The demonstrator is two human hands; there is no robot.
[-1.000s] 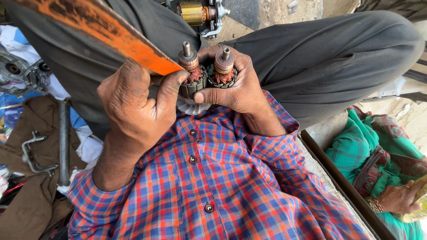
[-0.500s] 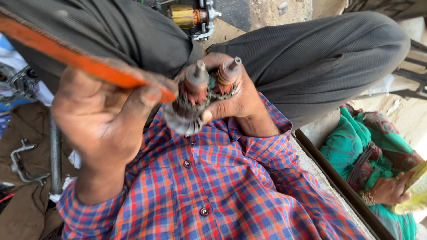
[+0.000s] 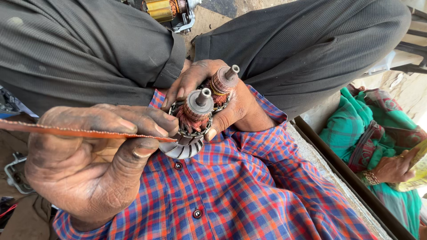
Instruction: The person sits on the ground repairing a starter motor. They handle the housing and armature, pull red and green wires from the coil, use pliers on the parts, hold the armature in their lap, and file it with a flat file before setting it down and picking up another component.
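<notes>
My left hand (image 3: pixel 89 164) pinches a thin orange saw blade (image 3: pixel 66 132), seen edge-on, its tip resting against the nearer of two motor armatures. My right hand (image 3: pixel 240 111) grips both armatures side by side in front of my checked shirt. The nearer armature (image 3: pixel 193 115) shows copper windings, a grey shaft end and a finned fan at its base. The farther armature (image 3: pixel 222 82) stands just behind it, with its shaft pointing up. My fingers hide the lower parts of both.
My grey-trousered legs (image 3: pixel 311 44) fill the top. A motor part with a brass-coloured coil (image 3: pixel 167 9) lies between them. At the right sits another person in green cloth (image 3: pixel 378 133), hand (image 3: pixel 391 169) on lap, beyond a dark ledge (image 3: pixel 347 178). A metal bracket (image 3: pixel 13 178) lies at the left.
My left hand has dropped lower and nearer the camera, turning the blade from flat to edge-on, with its tip now at the nearer armature. My right hand still holds both armatures.
</notes>
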